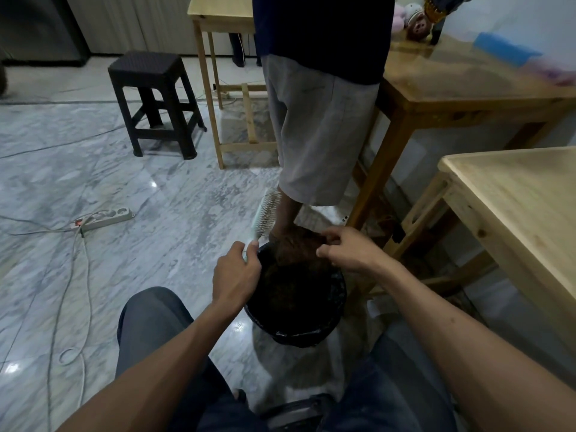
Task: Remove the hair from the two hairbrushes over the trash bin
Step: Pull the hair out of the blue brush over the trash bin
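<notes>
My left hand grips the handle of a pale green hairbrush. Its bristled head points up and away, just left of the black trash bin. The bin stands on the floor between my knees and has a black bag liner. My right hand hovers over the bin's far rim, thumb and fingers pinched on a clump of brown hair. The clump hangs above the bin's dark inside. A second hairbrush is not in view.
A person in grey shorts stands right behind the bin, one bare leg close to the brush. Wooden tables are at the right and behind. A dark stool and a power strip with cables lie on the marble floor at left.
</notes>
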The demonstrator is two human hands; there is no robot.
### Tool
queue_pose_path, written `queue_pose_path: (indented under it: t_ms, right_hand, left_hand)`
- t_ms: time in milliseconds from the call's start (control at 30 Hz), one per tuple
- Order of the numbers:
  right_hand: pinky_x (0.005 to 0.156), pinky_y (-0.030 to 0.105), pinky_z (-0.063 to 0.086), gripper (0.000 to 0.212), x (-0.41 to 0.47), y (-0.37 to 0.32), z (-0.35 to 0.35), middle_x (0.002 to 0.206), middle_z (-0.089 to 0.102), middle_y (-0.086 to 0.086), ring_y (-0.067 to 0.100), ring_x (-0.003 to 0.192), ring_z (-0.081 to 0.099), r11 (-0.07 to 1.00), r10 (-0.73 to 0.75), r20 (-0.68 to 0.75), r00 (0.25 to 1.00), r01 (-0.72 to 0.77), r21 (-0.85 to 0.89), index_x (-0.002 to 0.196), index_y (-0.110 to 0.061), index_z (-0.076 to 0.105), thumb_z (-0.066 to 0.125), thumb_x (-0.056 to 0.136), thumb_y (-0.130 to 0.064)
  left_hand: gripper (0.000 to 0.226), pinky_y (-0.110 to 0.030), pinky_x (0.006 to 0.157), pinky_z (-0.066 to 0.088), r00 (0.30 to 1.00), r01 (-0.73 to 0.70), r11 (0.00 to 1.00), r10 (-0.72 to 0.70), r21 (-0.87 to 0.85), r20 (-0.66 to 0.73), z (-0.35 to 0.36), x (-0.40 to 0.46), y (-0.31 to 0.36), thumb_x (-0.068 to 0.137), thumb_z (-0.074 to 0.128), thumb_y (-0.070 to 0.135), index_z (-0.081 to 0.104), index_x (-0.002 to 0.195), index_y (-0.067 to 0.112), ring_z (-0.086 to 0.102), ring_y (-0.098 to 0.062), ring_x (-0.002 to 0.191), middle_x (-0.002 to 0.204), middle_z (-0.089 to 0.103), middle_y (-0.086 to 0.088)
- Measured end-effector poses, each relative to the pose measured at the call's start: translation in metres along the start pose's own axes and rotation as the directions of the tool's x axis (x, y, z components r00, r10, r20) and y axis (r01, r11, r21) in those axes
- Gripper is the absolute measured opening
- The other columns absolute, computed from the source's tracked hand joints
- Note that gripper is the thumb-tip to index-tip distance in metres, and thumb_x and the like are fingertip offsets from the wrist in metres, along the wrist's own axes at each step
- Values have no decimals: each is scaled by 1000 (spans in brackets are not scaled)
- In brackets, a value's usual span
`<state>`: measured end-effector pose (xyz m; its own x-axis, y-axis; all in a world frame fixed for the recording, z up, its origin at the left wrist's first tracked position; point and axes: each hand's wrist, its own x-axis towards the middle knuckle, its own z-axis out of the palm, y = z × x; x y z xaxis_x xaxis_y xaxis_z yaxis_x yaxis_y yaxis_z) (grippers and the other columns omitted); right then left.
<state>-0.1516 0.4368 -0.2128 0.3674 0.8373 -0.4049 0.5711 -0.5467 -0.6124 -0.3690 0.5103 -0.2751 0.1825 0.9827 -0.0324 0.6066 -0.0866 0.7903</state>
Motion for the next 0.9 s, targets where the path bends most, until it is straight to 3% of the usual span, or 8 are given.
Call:
queue_pose_path:
  t_ms: [100, 233, 367, 433, 600, 700, 800, 900]
  right_hand:
    - [72, 33, 57, 73, 0, -11, 6, 143, 57, 1, 21, 99, 71, 994, -57, -3, 998, 57, 88, 154, -29, 43, 69, 87, -41]
    - [54, 25, 50, 73, 5, -18, 15, 133, 62, -2, 13, 69, 70, 974, -129, -14, 992, 129, 185, 148, -26, 52, 74, 84, -53]
    - [59, 27, 49, 24, 5, -19, 18, 73, 73, 2, 9, 55, 63, 977, -145, -93, 985, 158, 147, 102, -18, 81, 78, 89, -39]
    - [60, 26, 49, 15, 1, -18, 14, 63, 69, -1, 8, 56, 61, 982, -127, -115, 985, 141, 124, 87, -19, 82, 77, 92, -32]
    - [64, 31, 52, 14, -2, -3, 2, 73, 70, -3, 11, 71, 66, 1000, 17, -84, 996, -18, -11, 80, -19, 78, 77, 92, -25]
    - [74, 34, 58, 10, -1, -3, -3, 85, 74, 0, 16, 83, 70, 998, 48, -38, 998, -49, -33, 98, -14, 80, 76, 93, -21]
    - [75, 28, 55, 63, 1, -12, -2, 143, 60, 3, 17, 103, 69, 997, -29, 64, 998, 24, 77, 149, -17, 55, 76, 90, -17]
    - [62, 26, 52, 78, 2, -18, 6, 146, 55, -1, 16, 89, 72, 954, -108, 49, 993, 89, 287, 155, -24, 43, 81, 86, -23]
  left_hand:
    - [41, -35, 52, 38, 995, -95, 995, 94, 19, 18, 3, -4, 8, 100, 41, 49, 55, 82, 16, 57, -20, 60, 64, 59, -4]
    - [37, -38, 58, 41, 984, -162, 985, 166, -55, 60, 4, -9, 17, 101, 43, 46, 56, 79, 19, 56, -18, 60, 63, 58, 0]
    - [45, -41, 61, 41, 986, -127, 973, 145, -193, 86, 2, -11, 22, 100, 46, 45, 54, 75, 8, 53, -21, 62, 64, 55, -7]
    - [53, -48, 66, 46, 995, -39, 965, 61, -261, 78, 1, -7, 22, 98, 45, 51, 57, 80, 3, 58, -29, 69, 73, 60, -17]
    - [52, -44, 60, 42, 995, 64, 930, -33, -361, 93, -4, 8, 20, 94, 44, 58, 60, 78, 11, 53, -27, 60, 63, 57, -9]
    - [54, -43, 59, 40, 994, 36, 940, 1, -339, 109, -1, 7, 23, 94, 43, 59, 58, 78, 9, 50, -24, 59, 61, 52, -4]
    - [54, -41, 58, 38, 990, 29, 936, 22, -351, 139, 4, 3, 25, 93, 44, 60, 56, 75, 10, 47, -21, 55, 57, 49, 1]
    - [48, -38, 54, 36, 976, 26, 926, 57, -376, 208, 6, -2, 27, 95, 47, 57, 49, 66, 18, 43, -16, 49, 51, 45, 9]
